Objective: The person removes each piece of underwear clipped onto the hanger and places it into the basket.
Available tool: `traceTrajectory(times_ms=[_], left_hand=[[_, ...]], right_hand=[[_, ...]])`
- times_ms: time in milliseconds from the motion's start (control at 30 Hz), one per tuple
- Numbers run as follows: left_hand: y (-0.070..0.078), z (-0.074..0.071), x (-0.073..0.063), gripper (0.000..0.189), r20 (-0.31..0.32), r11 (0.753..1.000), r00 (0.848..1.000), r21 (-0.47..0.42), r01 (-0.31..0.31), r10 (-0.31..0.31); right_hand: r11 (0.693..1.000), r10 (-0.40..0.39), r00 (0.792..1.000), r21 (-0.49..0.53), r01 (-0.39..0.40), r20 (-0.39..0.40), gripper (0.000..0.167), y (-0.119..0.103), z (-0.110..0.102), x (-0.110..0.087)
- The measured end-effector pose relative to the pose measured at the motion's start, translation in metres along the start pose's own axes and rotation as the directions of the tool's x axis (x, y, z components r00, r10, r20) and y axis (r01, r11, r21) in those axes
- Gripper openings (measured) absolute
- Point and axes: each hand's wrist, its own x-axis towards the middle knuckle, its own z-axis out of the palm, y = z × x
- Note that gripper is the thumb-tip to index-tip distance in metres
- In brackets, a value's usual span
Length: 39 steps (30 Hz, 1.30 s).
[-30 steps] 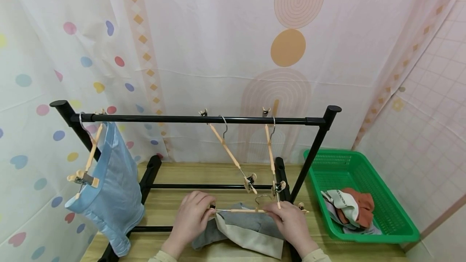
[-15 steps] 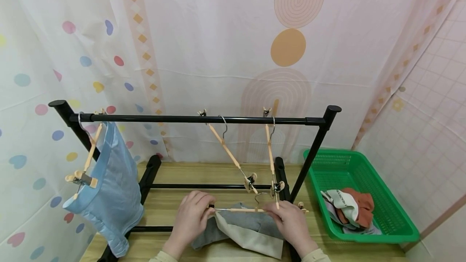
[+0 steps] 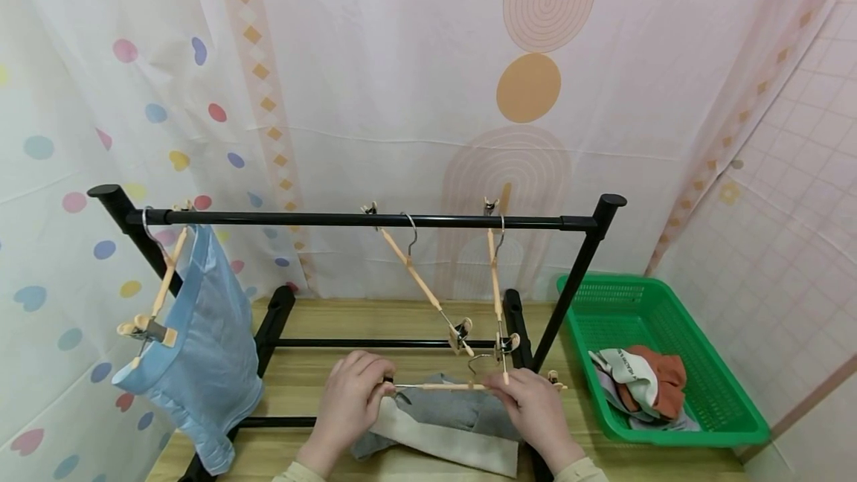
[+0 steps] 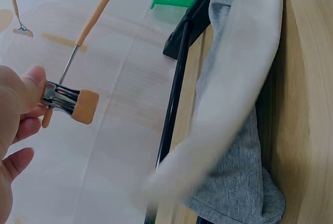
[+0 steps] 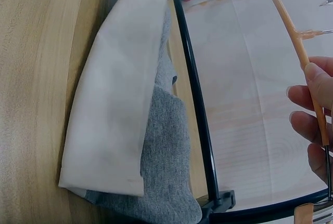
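Note:
My left hand pinches a metal clip with wooden pads at the left end of a clip hanger. Between those pads, in the left wrist view, no cloth shows. My right hand grips the hanger's wooden bar, its thumb on the bar, with the right-end clip just past the fingers. Below the hanger lies a grey garment with a broad off-white waistband. One end of that waistband is blurred in the left wrist view, apart from the clip.
Over the table stands a black rack. Light blue pants hang at its left, and two bare clip hangers, one mid-rail and one farther right, tilt toward me. A green basket at right holds crumpled clothes.
The waistband's left end has dropped away from the hanger and shifted left and toward me. Both hands keep their places on the hanger.

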Motion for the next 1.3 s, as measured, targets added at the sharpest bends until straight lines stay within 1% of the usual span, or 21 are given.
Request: traceTrajectory(times_ms=[67, 267, 467, 633, 800, 933, 1033, 1167, 1300], left_hand=[[-0.001, 0.0, 0.0, 0.022, 0.008, 1.0, 1.0, 0.007, -0.005, 0.005], [-0.002, 0.0, -0.001, 0.027, 0.032, 1.0, 0.999, 0.025, -0.009, 0.008], [-0.002, 0.0, -0.002, 0.023, 0.033, 1.0, 0.999, 0.024, -0.017, 0.016], [-0.001, 0.0, -0.004, 0.032, 0.046, 0.999, 0.999, 0.039, -0.011, 0.009], [0.0, -0.002, -0.006, 0.025, 0.077, 0.999, 0.997, 0.042, 0.001, -0.004], [0.001, -0.003, -0.006, 0.034, 0.099, 0.998, 0.995, 0.053, 0.019, -0.024], [0.003, -0.002, -0.005, 0.038, 0.108, 0.998, 0.994, 0.063, 0.021, -0.027], [0.006, -0.001, -0.003, 0.04, 0.115, 0.998, 0.993, 0.069, -0.001, -0.007], [0.01, 0.002, -0.002, 0.039, 0.115, 0.996, 0.993, 0.083, -0.042, 0.033]], right_hand=[[1.0, 0.001, 1.0, -0.002, -0.001, 0.001, 0.031, 0.0, 0.0, 0.0], [1.0, 0.011, 1.0, -0.001, -0.011, 0.011, 0.028, -0.002, -0.001, 0.001], [1.0, 0.024, 1.0, 0.006, -0.024, 0.02, 0.029, -0.003, -0.002, 0.001], [1.0, 0.018, 1.0, 0.004, -0.018, 0.022, 0.03, -0.002, -0.002, 0.0], [1.0, 0.026, 0.999, 0.017, -0.026, 0.033, 0.028, -0.002, -0.002, -0.001], [0.999, 0.031, 0.999, 0.017, -0.031, 0.036, 0.026, -0.002, -0.001, -0.001], [1.0, 0.015, 0.999, 0.008, -0.016, 0.032, 0.027, -0.003, 0.0, -0.001], [1.0, -0.003, 1.0, 0.007, 0.003, 0.022, 0.028, -0.005, 0.001, -0.001], [1.0, -0.001, 1.0, 0.009, 0.001, 0.019, 0.029, -0.006, 0.001, -0.001]])
